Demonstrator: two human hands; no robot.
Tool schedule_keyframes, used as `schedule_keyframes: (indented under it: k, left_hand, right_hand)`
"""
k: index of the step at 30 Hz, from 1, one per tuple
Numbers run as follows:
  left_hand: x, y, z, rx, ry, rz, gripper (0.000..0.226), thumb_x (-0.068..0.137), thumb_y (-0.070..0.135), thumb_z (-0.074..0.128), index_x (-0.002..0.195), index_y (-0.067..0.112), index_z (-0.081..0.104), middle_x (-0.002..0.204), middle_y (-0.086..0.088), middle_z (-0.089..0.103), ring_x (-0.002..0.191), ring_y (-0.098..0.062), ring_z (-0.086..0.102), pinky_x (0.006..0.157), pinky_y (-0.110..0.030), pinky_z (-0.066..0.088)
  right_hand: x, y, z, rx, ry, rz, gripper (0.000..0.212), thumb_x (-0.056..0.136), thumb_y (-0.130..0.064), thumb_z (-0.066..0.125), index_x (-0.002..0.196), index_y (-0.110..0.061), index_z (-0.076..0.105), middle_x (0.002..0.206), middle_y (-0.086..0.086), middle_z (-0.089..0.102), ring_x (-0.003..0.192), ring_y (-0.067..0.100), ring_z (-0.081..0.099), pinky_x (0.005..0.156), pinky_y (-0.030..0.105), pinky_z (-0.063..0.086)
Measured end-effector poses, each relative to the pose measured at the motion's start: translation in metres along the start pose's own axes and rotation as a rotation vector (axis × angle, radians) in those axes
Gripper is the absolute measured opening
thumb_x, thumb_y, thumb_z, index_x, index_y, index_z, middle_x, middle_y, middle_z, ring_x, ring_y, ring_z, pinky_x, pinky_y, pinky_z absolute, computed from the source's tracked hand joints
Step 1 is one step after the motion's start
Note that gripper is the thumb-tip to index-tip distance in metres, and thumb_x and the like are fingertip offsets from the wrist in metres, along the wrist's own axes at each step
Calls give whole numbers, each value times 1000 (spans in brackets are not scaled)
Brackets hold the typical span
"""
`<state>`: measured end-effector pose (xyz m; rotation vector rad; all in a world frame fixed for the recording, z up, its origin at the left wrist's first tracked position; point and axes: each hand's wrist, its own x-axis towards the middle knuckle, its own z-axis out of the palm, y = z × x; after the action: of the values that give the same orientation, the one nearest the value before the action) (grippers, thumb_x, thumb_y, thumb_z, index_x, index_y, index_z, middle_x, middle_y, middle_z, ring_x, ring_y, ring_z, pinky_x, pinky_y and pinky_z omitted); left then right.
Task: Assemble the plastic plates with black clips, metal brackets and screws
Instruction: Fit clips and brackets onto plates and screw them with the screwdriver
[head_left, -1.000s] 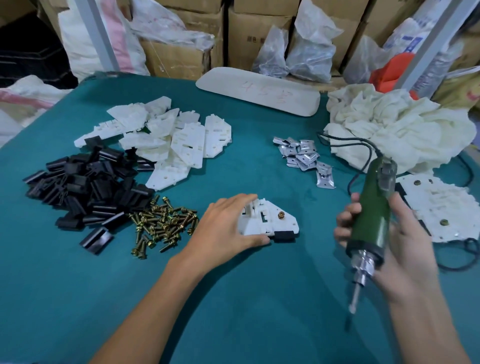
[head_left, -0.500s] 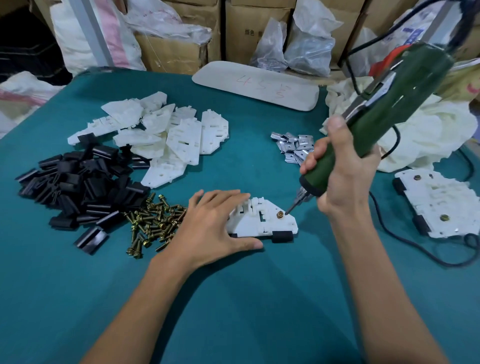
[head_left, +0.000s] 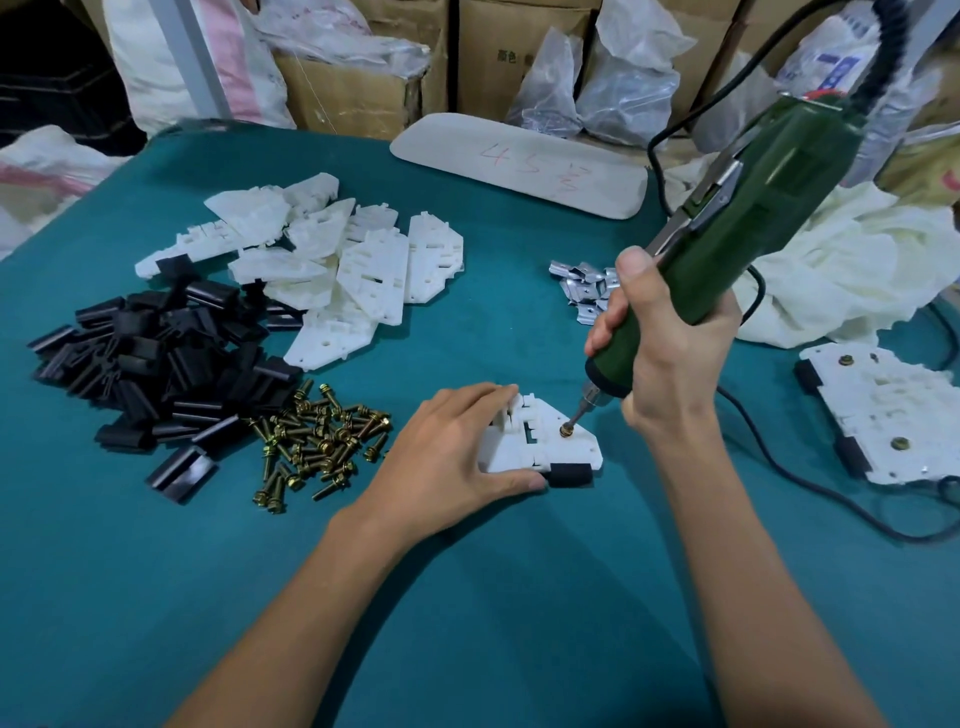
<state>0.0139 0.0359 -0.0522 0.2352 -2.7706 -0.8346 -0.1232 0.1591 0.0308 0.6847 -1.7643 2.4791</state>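
Driving at this slant, the electric screwdriver (head_left: 727, 244) may, I judge, let its bit ride out of the screw (head_left: 565, 429) and skid over the plastic plate (head_left: 540, 441), or seat the screw crooked; if the pressure eases, the plate could spin on the green table (head_left: 467, 597). At mid-table, the right hand (head_left: 670, 353) is clenched round the tool's barrel, bit tip on the screw head; the left hand (head_left: 457, 452) lies flat, fingers extended, pressing the plate's left part down, thumb along its near edge beside the black clip (head_left: 569, 474).
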Motion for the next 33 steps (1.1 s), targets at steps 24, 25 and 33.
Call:
schedule_keyframes:
  k: [24,25,33]
  left_hand:
    - [2,-1,-1,-26,-33,-7,94,73,77,63,149,25,45,143,10,50,120,-13,42,106,-27,31]
    - [1,-1,-1,-35,-39,-9,94,73,76,64,149,25,44,143,10,50,120,-13,42,106,-28,32]
    - [3,-2,-2,-39,-60,-43,89,75,75,65,148,32,40,147,18,43,130,-7,33,107,-22,26]
  right_hand:
    - [-6,8,3,-94,-82,-4,31,83,-27,72,84,0,56,54,2,55,40,25,50,49,31,47]
    - [-6,7,3,-86,-88,1,30,82,-28,73,82,-2,57,54,1,55,40,25,50,49,32,47]
    - [3,-6,-7,179,-125,192,25,80,-43,74,72,-23,62,56,2,51,40,20,47,47,30,45]
